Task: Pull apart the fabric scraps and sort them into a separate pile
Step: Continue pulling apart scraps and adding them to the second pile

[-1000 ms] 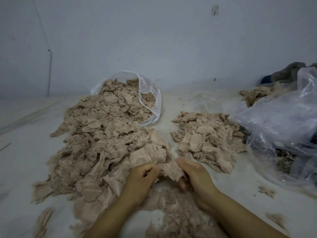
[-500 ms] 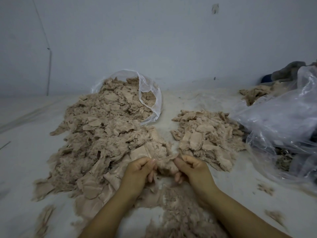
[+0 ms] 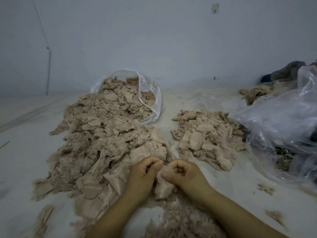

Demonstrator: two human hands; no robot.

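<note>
At this moment both hands were in the lower centre of the frame, close together. The left hand (image 3: 145, 174) and the right hand (image 3: 181, 174) each had the fingers curled, and each pinched the same beige fabric scrap (image 3: 163, 186) between thumb and fingers, one on each side of it. The scrap hung down between the two hands and looked not yet separated.

The large unsorted heap (image 3: 106, 138) filled the left and centre of the frame. It spilled out of a clear plastic bag (image 3: 151, 93) that lay on its side in the upper centre. This heap was clearly the biggest mass of fabric in the view.

The sorted pile (image 3: 205, 134) lay to the right of centre, apart from the heap, with a strip of bare white surface (image 3: 197, 100) between them. It was much smaller than the heap.

Loose fluffy fibres (image 3: 180, 219) lay at the bottom of the frame, between the forearms. A second crumpled plastic bag (image 3: 277, 124) was at the right edge, and I could not tell what it contained.

In my judgement the task was at an early or middle stage: some scraps were already sorted, but the greater part was left to pull apart.
</note>
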